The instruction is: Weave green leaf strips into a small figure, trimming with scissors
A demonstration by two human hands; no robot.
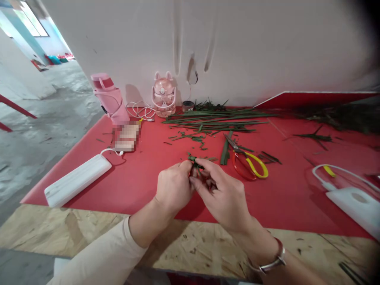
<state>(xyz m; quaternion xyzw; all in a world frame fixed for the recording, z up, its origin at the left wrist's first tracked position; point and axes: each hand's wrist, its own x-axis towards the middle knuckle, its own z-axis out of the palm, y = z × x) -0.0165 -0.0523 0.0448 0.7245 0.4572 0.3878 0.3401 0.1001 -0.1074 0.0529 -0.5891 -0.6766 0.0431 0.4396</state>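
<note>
Both of my hands meet over the front middle of the red table cover [133, 186]. Between their fingertips is a small knotted or folded piece of green leaf [192, 158]. My left hand [175, 184] is closed, with thumb and forefinger pinching the leaf piece. From the other side my right hand [221, 190] pinches it too, its other fingers curled beneath. The fingers cover the lower part of the piece. Just right of my hands lie scissors [249, 160] with one yellow and one red handle, their tips over a flat green leaf strip [225, 150].
Long green leaf strips [213, 118] lie along the back, with scraps in front. A pink bottle [111, 99], a clear pink bottle [164, 97] and a small tin [188, 105] stand near the wall. White power banks [78, 180] with cables lie at left and right.
</note>
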